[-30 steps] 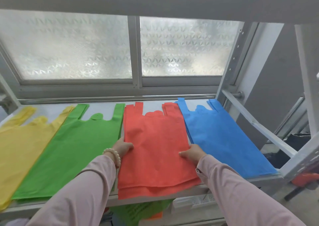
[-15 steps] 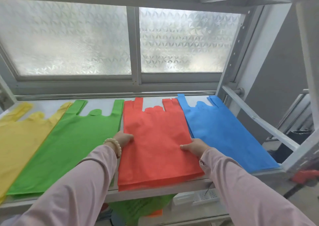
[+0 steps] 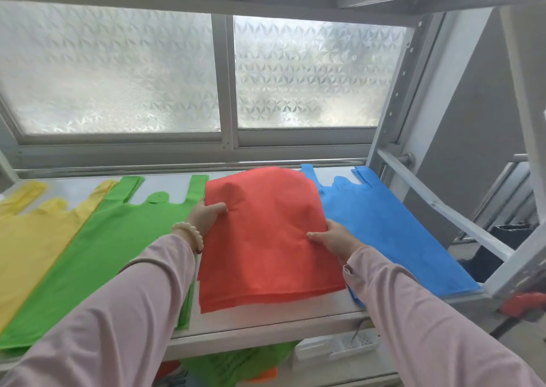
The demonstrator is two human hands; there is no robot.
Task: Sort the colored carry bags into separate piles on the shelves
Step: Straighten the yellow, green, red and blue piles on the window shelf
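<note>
The left hand point(image 3: 206, 217) pinches the left edge of the red bags point(image 3: 271, 239), thumb on top. The right hand point(image 3: 333, 239) grips the right edge the same way (the fingers beneath are hidden). The red pile humps up at its far end, while its near end lies flat on the shelf point(image 3: 266, 326). The green bags point(image 3: 103, 253) lie just beside it on the left, with the yellow bags point(image 3: 26, 239) beyond them. The blue bags point(image 3: 384, 233) lie against its right side. A bare strip of shelf shows along the front lip. A slanted brace point(image 3: 437, 206) borders the right end.
</note>
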